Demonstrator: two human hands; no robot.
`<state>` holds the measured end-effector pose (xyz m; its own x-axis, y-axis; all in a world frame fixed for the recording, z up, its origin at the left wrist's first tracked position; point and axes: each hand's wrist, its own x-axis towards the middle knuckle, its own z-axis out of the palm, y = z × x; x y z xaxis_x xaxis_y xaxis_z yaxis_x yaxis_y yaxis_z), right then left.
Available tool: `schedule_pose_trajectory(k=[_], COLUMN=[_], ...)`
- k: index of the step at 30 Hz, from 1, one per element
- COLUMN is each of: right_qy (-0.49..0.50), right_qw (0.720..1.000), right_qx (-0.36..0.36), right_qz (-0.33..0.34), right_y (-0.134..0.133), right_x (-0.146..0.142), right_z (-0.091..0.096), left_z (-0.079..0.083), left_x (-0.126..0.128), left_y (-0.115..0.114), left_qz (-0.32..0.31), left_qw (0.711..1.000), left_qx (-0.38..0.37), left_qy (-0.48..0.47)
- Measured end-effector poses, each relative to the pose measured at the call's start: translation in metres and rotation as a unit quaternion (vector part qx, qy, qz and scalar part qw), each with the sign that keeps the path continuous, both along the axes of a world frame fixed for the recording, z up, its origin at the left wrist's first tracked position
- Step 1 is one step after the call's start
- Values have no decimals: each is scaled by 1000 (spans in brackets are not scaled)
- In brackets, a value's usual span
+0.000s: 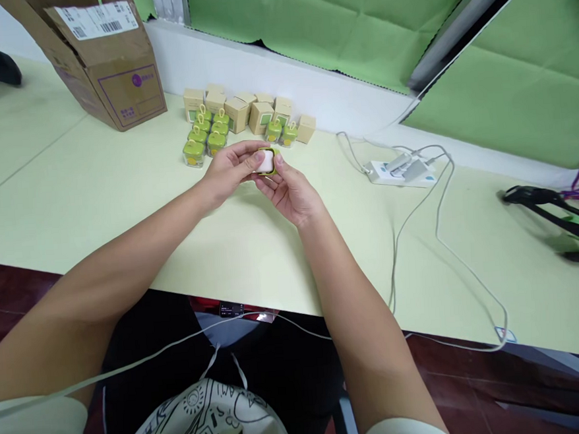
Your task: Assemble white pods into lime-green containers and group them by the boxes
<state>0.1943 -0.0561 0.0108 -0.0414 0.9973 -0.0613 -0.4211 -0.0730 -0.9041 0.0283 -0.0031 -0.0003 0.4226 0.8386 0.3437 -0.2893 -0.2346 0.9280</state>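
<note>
Both hands meet over the middle of the pale green table point(94, 191). Between them is a small white block with a green rim point(266, 160). My left hand point(231, 170) pinches it from the left with fingers curled over its top. From below and to the right, my right hand point(290, 190) cups it, thumb on its edge. Just behind the hands stand several small green-lidded clear cases point(203, 138) and several small tan cardboard boxes point(242, 109) in a cluster.
An open brown shipping carton point(105, 64) lies tipped at the back left. A white power strip point(400, 171) with plugs and grey cables point(439, 233) sits at the right. A dark object with purple cords point(557, 215) lies at the far right edge. Green cloth covers the wall.
</note>
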Motion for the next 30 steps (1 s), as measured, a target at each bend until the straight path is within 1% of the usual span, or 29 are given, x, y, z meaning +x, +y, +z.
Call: schedule_pose_trajectory(k=[8,14,19,23,26,30], right_qy=[4,11,40,54,41,29], right_qw=[1000,1000,999,997,996,994], right_qx=[-4,-9,-31,-50,-66,-67], right_qz=[3,13,-9,-34,-51,-86], right_y=[-1,-1,3,7,8,9], right_x=[0,0,-3,-2,-1,2], right_z=[-1,0,2,0,-1,-2], left_z=[-3,-2,-4,-6,-6,-4], left_x=[2,1,0,0,1,1], left_y=[2,2,6,8,6,7], left_qz=[0,-7,-19,-16,-3,48], left_qw=[1000,1000,999,999,1000,998], left_qx=[6,-15,-37,-22,3,30], left_qy=[5,-10,-33,-23,-7,17])
